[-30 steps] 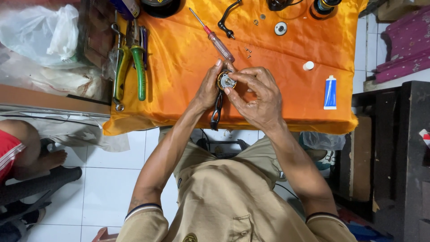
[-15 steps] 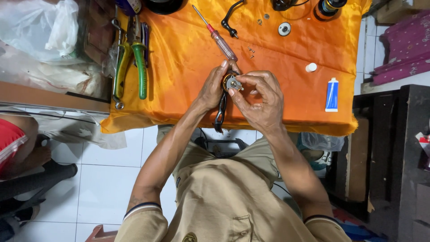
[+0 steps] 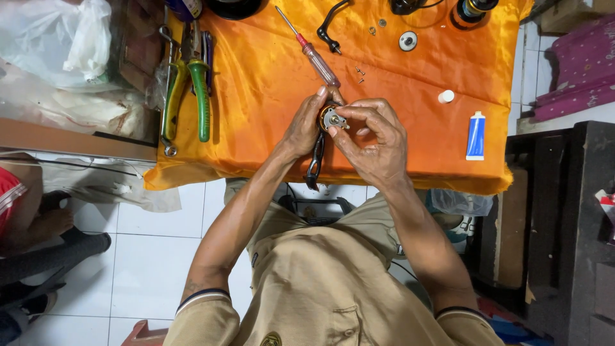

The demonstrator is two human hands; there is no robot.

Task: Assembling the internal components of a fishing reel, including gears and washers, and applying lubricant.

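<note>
Over an orange cloth that covers the table, my left hand grips a small round metal part with a gold ring and a black stem. My right hand pinches the top of the same part with thumb and fingertips. The black stem hangs down below my hands toward the cloth's front edge. A screwdriver with a red and clear handle lies just beyond my fingers.
Green-handled pliers and yellow-handled pliers lie at the cloth's left. A blue and white tube and its white cap lie at right. A black crank handle, washers and tiny screws sit farther back. Plastic bags are at far left.
Both hands stay on the small part; the right fingers have shifted slightly on its top. The view has drifted a little.
</note>
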